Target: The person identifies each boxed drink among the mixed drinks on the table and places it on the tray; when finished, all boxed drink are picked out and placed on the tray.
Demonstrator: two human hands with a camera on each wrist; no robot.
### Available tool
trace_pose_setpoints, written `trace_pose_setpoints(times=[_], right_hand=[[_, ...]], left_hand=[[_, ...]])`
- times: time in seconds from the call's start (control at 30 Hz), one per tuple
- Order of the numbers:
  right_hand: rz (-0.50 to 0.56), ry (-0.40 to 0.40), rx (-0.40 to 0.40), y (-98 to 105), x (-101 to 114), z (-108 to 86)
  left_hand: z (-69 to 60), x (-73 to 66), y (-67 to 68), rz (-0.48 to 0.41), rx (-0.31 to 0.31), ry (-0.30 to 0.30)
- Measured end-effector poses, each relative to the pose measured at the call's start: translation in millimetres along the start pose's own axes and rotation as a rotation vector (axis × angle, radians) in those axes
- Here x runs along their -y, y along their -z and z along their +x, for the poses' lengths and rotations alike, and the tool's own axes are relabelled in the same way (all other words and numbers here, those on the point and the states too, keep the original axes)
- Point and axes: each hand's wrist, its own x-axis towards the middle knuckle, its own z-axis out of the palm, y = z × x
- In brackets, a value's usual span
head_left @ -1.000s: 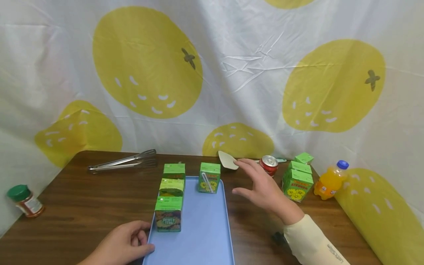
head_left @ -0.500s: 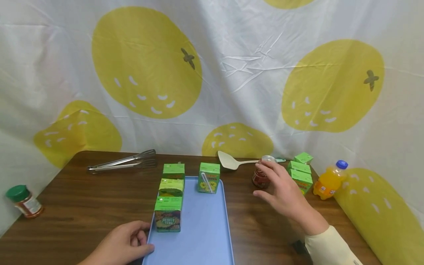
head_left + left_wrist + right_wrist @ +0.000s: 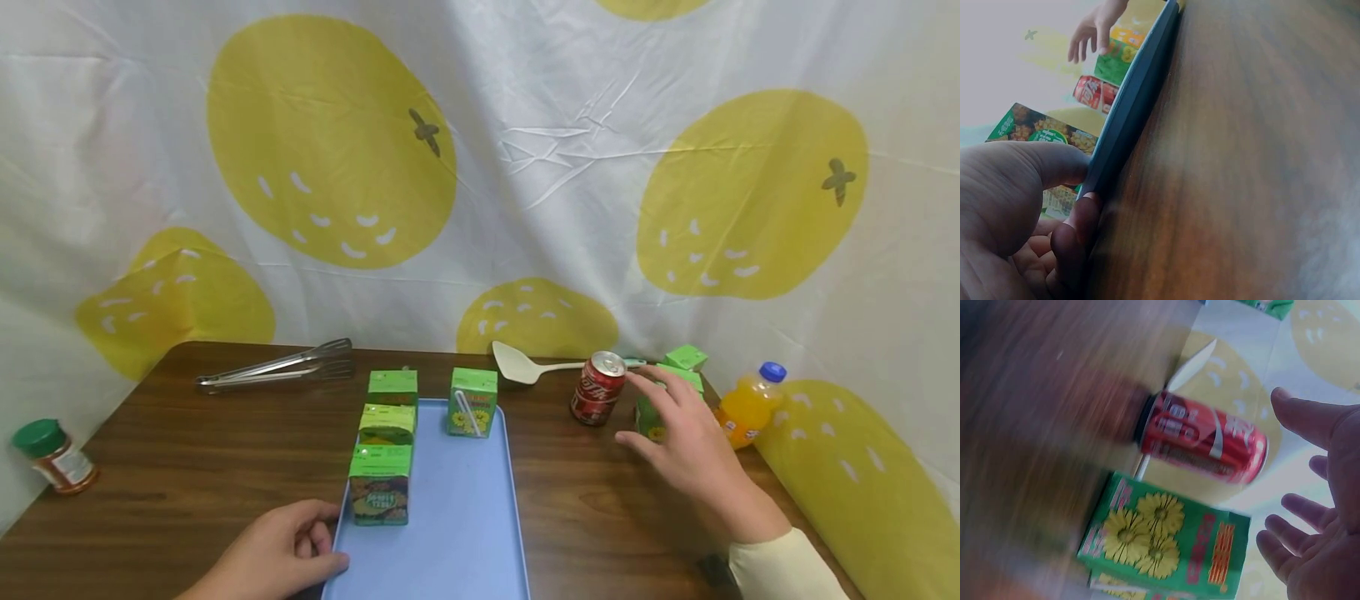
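Observation:
My left hand [image 3: 273,546] pinches the left rim of a blue tray [image 3: 465,533], thumb on top and curled fingers beneath, as the left wrist view shows. Along that tray's left side stands a row of green drink cartons [image 3: 381,487]. One chrysanthemum drink carton [image 3: 472,404] with a straw stands at its far right corner. My right hand [image 3: 693,446] hovers with spread fingers in front of several green cartons [image 3: 1166,537] at the table's right. Nothing is in its grasp. A red soda can [image 3: 598,389] stands just left of it, apart from the fingers.
Behind the can lies a pale spatula [image 3: 517,364]. Metal tongs [image 3: 277,367] lie at the back left. A green-capped spice jar [image 3: 56,456] stands at the left edge, and an orange soda bottle [image 3: 752,404] at the right. A patterned cloth hangs behind the table.
My right hand has moved rightward from beside the spatula, past the can, to the cartons on the right. The left hand and tray have stayed in place.

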Motion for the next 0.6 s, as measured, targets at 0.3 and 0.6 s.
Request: trace_pose_setpoints(times=[0.3, 0.6], right_hand=[[-0.046, -0.08, -0.005, 9, -25, -11.9], [-0.076, -0.142, 0.008, 6, -46, -22.0]], left_hand=[[0.6, 1.4, 0.6, -0.005, 0.0, -0.006], [1.3, 1.6, 0.4, -0.012, 0.007, -0.005]])
